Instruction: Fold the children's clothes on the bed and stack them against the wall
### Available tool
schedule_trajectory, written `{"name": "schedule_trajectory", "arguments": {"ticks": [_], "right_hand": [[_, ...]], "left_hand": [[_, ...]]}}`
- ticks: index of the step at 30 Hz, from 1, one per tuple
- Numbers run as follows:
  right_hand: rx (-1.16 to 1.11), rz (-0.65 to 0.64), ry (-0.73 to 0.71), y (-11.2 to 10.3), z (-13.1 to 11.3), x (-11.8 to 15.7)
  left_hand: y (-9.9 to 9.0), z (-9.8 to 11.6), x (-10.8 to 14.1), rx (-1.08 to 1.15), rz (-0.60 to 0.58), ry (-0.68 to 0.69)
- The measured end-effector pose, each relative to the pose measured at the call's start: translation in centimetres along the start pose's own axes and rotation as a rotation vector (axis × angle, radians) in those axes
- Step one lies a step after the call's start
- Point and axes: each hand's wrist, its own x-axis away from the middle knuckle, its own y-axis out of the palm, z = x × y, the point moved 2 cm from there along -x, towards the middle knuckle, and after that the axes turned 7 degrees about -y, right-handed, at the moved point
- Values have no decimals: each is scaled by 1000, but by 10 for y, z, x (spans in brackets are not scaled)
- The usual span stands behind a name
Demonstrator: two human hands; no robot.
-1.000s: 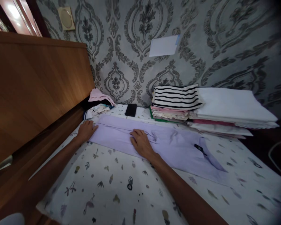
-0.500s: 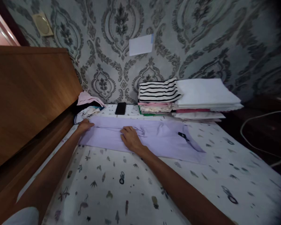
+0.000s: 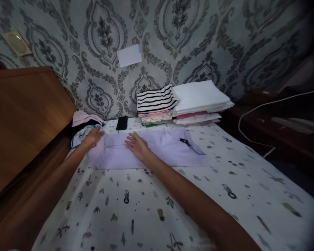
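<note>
A lilac shirt (image 3: 157,153), folded into a long strip, lies across the patterned bedsheet (image 3: 115,205). A black label shows near its collar at the right end. At the left end, my left hand (image 3: 93,136) grips the shirt's edge, and the cloth there is lifted and smeared by motion. My right hand (image 3: 137,144) is over the middle of the strip with its fingers spread, holding nothing. Whether its fingertips press on the cloth I cannot tell.
Behind the shirt lies a black phone (image 3: 121,123). Folded clothes with a striped top (image 3: 157,100) stand beside a white folded stack (image 3: 199,96) against the wall. Crumpled clothes (image 3: 82,134) lie at the left, by a wooden panel (image 3: 28,118). A white cable (image 3: 240,122) hangs at right.
The view has turned to the right. My left hand has raised the shirt's left end and brought it inward. My right hand's fingers have spread.
</note>
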Motion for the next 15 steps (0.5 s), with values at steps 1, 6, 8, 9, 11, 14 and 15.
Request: {"name": "schedule_trajectory", "arguments": {"ticks": [1,6,8,9,11,14,15], "right_hand": [[-111,7,92,-3,-3,0],[-341,7,211,-22,-13,4],[-361,-34,200,-24,-13,3],[-353,-59,195,-24,-11,2],[-313,-105,174,-24,-6,-2],[-200,-101,64,-24,4,-10],[-164,-80,15,-24,7,-13]], "left_hand": [[7,16,6,26,-39,17],[48,73,42,355,-504,113],[55,75,53,463,-579,149],[56,71,56,468,-546,171],[57,57,62,423,-418,263],[64,31,76,247,-187,502],[68,23,83,169,-129,579]]}}
